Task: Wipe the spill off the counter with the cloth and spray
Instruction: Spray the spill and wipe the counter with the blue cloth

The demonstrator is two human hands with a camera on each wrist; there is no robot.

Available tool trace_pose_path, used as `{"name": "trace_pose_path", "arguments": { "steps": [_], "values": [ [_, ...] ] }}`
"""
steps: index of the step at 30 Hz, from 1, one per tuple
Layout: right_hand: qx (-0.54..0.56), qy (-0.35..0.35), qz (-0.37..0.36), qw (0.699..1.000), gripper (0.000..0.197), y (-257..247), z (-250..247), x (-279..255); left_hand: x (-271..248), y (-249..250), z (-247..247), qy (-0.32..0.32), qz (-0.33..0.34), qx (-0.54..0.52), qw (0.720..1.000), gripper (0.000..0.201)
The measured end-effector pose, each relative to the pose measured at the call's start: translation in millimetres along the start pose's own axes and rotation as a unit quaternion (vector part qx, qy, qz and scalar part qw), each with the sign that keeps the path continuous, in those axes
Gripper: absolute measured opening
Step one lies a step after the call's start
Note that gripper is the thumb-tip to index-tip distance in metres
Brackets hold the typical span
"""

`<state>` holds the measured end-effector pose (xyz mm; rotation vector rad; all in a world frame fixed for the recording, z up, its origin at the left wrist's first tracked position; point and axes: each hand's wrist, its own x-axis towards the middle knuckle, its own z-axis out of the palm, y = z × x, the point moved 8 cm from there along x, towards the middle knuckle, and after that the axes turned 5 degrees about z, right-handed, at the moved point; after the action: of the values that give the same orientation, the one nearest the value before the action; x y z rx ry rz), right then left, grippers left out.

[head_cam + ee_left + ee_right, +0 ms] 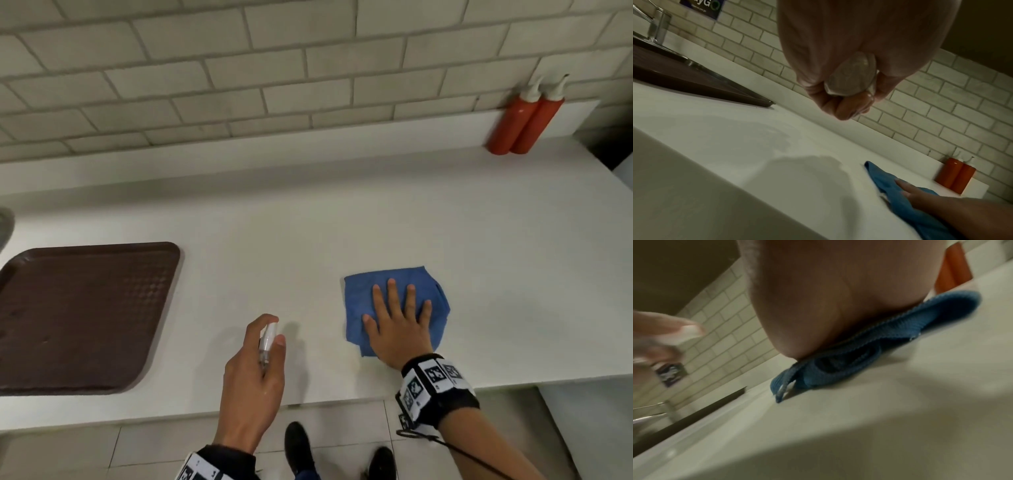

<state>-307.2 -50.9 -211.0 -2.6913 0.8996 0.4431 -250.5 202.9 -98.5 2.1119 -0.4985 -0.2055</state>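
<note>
A folded blue cloth [359, 301] lies on the white counter [308, 233], right of centre near the front edge. My right hand [399, 318] presses flat on it with straight, spread fingers; from the right wrist view the palm [818, 296] sits on the cloth [879, 345]. My left hand [253, 370] grips a small clear spray bottle [267, 342] above the counter, to the left of the cloth, index finger over its white top. The left wrist view shows the bottle's base [851, 78] inside my curled fingers and a faint wet patch [781, 142] on the counter.
A brown tray [82, 315] lies at the left of the counter, beside a sink with a faucet [657, 24]. Two red squeeze bottles [524, 120] stand at the back right against the tiled wall. The counter's front edge runs just under my wrists.
</note>
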Motion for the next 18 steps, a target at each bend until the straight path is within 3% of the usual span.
{"name": "trace_pose_path", "arguments": {
  "steps": [4, 8, 12, 15, 18],
  "values": [
    [-0.033, 0.036, -0.068, 0.996, 0.068, -60, 27, -40, 13, -17, -18, 0.007, 0.001, -0.004, 1.0, 0.025],
    [-0.041, 0.055, -0.096, 0.993, 0.064, -61, 35, -68, 26, -32, -35, 0.009, 0.001, -0.008, 1.0, 0.028],
    [-0.03, 0.022, -0.045, 0.998, 0.069, -64, 24, -24, 33, -48, -56, 0.01, -0.002, -0.005, 1.0, 0.022],
    [-0.038, 0.003, -0.001, 0.999, 0.094, -93, 9, 28, 38, -61, -70, 0.01, -0.01, 0.003, 1.0, 0.022],
    [-0.039, -0.025, 0.024, 0.999, 0.085, -132, 6, 56, 46, -75, -80, 0.014, -0.02, 0.001, 1.0, 0.022]
  ]
}}
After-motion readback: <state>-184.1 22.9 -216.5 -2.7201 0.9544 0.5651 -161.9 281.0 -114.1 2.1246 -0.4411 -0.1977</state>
